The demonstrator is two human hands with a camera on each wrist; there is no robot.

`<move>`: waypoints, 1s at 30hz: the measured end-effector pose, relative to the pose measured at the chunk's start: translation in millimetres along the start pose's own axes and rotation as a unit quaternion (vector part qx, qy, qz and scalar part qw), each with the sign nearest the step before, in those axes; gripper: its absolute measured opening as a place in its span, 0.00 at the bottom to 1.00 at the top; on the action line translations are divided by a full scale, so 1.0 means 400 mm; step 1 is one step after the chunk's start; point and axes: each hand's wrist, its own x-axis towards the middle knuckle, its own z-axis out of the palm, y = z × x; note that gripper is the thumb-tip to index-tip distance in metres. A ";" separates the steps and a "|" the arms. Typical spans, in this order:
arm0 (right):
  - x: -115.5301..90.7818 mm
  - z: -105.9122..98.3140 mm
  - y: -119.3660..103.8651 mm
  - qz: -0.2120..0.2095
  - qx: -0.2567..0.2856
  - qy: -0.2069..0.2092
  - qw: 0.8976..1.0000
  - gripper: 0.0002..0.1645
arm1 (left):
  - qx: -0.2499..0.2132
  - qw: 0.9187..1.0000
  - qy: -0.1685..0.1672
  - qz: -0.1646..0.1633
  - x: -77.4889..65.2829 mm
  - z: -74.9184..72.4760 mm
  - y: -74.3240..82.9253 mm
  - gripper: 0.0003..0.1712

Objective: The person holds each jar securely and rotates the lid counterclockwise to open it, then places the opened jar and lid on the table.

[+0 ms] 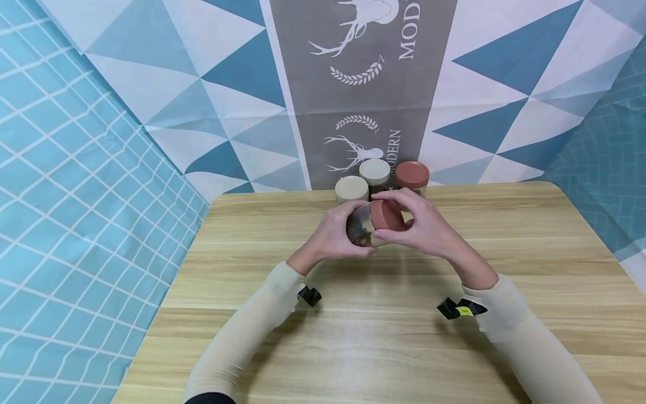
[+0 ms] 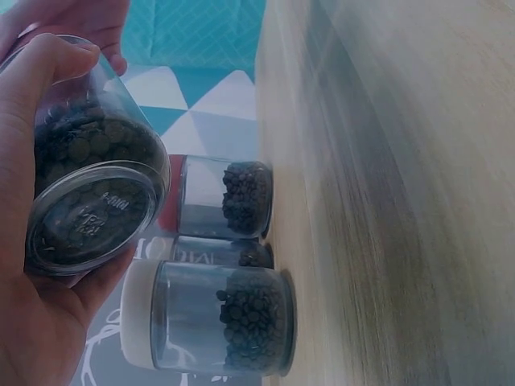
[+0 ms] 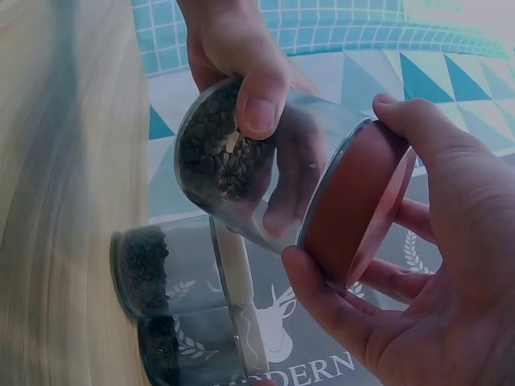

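Note:
A clear jar (image 1: 359,225) of dark, bean-like pieces is held tilted above the table between both hands. My left hand (image 1: 334,230) grips the jar's body, with the thumb across its side in the right wrist view. The reddish-brown lid (image 1: 387,215) is on the jar's mouth, and my right hand (image 1: 423,224) grips it by the rim with thumb and fingers. In the left wrist view the jar's round base (image 2: 95,217) faces the camera. The dark pieces (image 3: 221,145) lie toward the base.
Behind the hands, at the table's back edge, stand a cream-lidded jar (image 1: 351,189), a white-lidded jar (image 1: 374,171) and a red-lidded jar (image 1: 412,175), each partly filled with dark pieces. A patterned cloth (image 1: 242,95) rises behind the wooden table (image 1: 353,336).

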 end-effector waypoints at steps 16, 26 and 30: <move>-0.001 -0.001 0.004 -0.058 -0.013 0.002 0.998 0.42 | -0.001 1.000 0.011 0.004 -0.001 0.005 -0.010 0.57; -0.005 -0.007 0.013 -0.120 -0.032 -0.026 0.992 0.39 | 0.001 1.000 0.009 0.009 -0.003 0.005 -0.006 0.56; -0.005 -0.007 0.017 -0.135 -0.031 -0.028 0.990 0.38 | 0.004 1.000 0.010 0.010 -0.003 0.006 -0.007 0.56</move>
